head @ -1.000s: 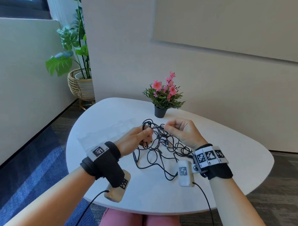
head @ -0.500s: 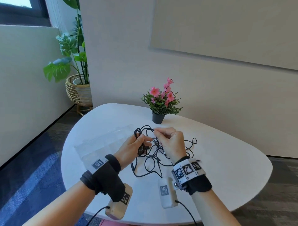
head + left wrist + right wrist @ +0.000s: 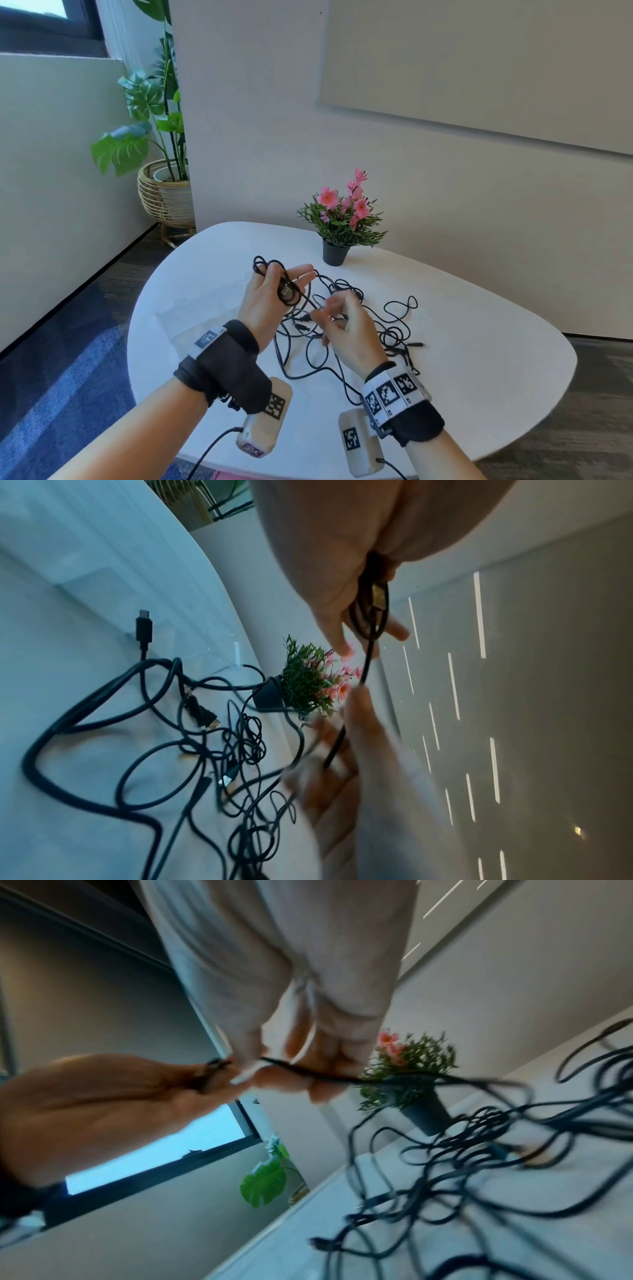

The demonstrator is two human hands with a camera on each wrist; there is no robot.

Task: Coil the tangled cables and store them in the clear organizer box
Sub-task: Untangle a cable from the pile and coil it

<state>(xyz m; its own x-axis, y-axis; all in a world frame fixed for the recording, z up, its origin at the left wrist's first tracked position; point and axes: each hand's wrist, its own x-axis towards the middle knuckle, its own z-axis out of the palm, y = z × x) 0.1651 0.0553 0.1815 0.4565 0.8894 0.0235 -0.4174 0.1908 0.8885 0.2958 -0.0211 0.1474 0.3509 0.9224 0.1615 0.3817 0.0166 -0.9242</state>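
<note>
Your left hand (image 3: 270,301) grasping coiled cable (image 3: 289,291) above table (image 3: 479,359) centre, your right hand (image 3: 346,329) pinching same cable's strand, tangle (image 3: 359,329) mid-table, clear organizer box (image 3: 198,315) nr left edge, flower pot (image 3: 335,251) at far edge, bare room right.

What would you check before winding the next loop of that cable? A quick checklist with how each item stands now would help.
1. Left hand holds the started coil: ok, loops sit round its fingers.
2. Right hand pinches the free strand: ok, seen in the right wrist view.
3. Strand free of the tangled cables: not ok, it runs back into the pile on the table.
4. Clear organizer box within reach: ok, beside the left hand.
5. Box open: cannot tell.
6. Flower pot clear of the cables: ok.
</note>
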